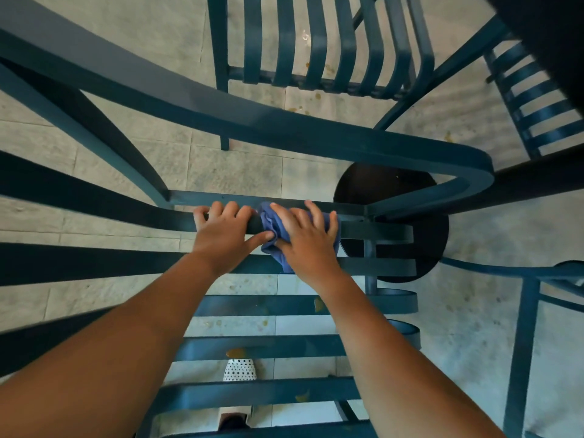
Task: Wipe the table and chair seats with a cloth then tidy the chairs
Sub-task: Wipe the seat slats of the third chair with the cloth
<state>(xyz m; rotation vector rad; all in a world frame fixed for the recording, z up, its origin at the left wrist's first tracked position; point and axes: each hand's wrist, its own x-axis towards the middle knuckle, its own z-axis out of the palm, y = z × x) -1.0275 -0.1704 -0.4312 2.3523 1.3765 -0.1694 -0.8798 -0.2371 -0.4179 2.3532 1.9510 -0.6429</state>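
On the front slat of the nearest chair (pixel 284 306), the right hand (pixel 305 237) is laid over a bunched blue cloth (pixel 274 227), its fingers spread and bent down across the fabric so that the cloth is pressed and gripped against the dark teal bar. Part of the cloth is seen hanging below the palm, between two slats. Just beside it, the left hand (pixel 226 230) is curled over the same bar, fingertips hooked on the far edge and the thumb stretched out to touch the cloth. Both forearms are extended from the bottom of the view across the slatted seat (several yellowish spots are visible on the slats and on the floor under them). A curved armrest (pixel 240 121) is swept across the view above the hands. Beyond it, a second slatted chair (pixel 319 45) is stood on the pale tiled floor (pixel 132 172), and a round black table base (pixel 420 245) is seen to the right of the hands. A dotted white shoe (pixel 240 369) is glimpsed between the lower slats.
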